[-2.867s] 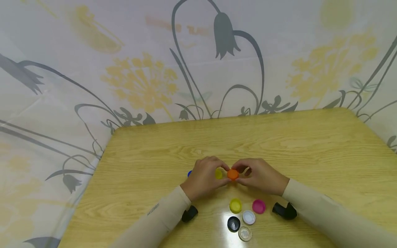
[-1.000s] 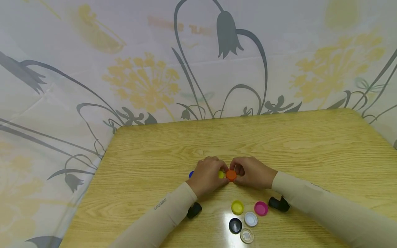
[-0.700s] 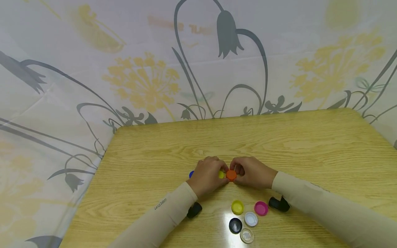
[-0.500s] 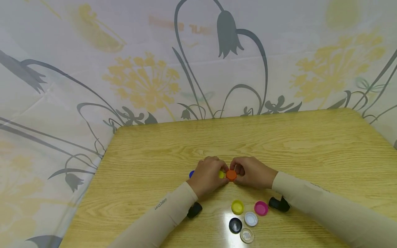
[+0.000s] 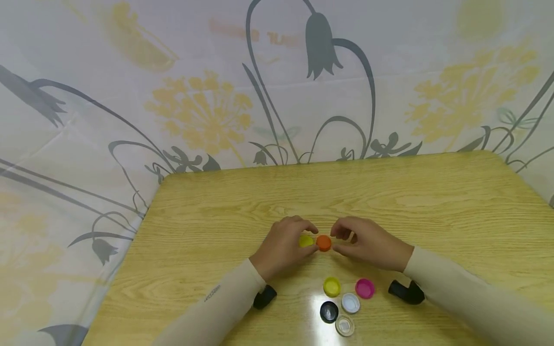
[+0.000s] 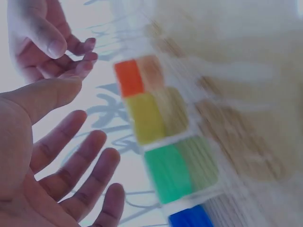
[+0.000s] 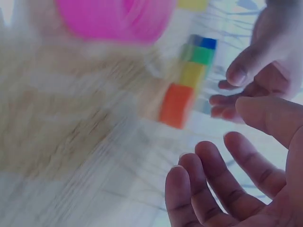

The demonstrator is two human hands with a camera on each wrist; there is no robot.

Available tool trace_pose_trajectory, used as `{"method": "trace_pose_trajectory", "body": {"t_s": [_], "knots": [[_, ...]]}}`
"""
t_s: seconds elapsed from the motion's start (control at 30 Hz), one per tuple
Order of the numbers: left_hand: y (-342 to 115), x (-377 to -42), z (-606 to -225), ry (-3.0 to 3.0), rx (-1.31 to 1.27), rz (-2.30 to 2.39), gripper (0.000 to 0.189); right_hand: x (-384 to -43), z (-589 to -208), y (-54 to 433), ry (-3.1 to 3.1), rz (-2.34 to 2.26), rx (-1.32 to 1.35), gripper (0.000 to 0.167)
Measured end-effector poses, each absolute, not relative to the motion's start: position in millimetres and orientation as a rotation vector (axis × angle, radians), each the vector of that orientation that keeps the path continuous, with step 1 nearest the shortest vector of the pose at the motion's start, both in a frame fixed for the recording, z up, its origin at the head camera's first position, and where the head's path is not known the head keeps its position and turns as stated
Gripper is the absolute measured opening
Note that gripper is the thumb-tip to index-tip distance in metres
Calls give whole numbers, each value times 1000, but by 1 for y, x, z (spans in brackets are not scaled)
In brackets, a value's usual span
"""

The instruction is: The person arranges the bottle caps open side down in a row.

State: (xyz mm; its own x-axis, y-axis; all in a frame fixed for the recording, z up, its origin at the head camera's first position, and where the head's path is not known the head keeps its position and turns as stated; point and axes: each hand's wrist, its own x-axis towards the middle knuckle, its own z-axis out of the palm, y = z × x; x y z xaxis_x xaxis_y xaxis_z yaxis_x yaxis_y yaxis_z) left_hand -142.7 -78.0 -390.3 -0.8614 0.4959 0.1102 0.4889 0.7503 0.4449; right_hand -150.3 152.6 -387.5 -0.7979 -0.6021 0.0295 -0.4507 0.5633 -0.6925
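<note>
An orange bottle cap (image 5: 323,243) stands on the wooden table between the two hands. It ends a row with a yellow cap (image 5: 305,241), a green cap (image 6: 168,172) and a blue cap (image 6: 191,217); in the head view the green and blue ones are hidden behind the left hand. My left hand (image 5: 283,247) hovers around the yellow and orange caps, fingers spread and holding nothing. To the right of the orange cap, my right hand (image 5: 372,242) hangs with loosely bent fingers, a small gap away from it.
Closer to me lie a second yellow cap (image 5: 332,287), a pink cap (image 5: 365,288), a white cap (image 5: 350,303), a black cap (image 5: 329,312) and a clear beige cap (image 5: 345,326). A patterned cloth (image 5: 277,96) hangs behind the table (image 5: 389,192).
Both hands pinched the orange cap before and have now let go of it. The right hand has drawn back rightward, the left slightly leftward. The orange cap stays beside the yellow one.
</note>
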Motion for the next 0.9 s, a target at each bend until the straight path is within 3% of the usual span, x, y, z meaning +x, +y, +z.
{"method": "trace_pose_trajectory", "body": {"t_s": [0.5,0.9], "knots": [[-76,-106,-383,2673,902,800,17,-110,-398,154,2546,-1129,-1149,17],[-73,-103,-392,2635,891,740,23,-107,-403,153,2498,-1003,-1090,23]]}}
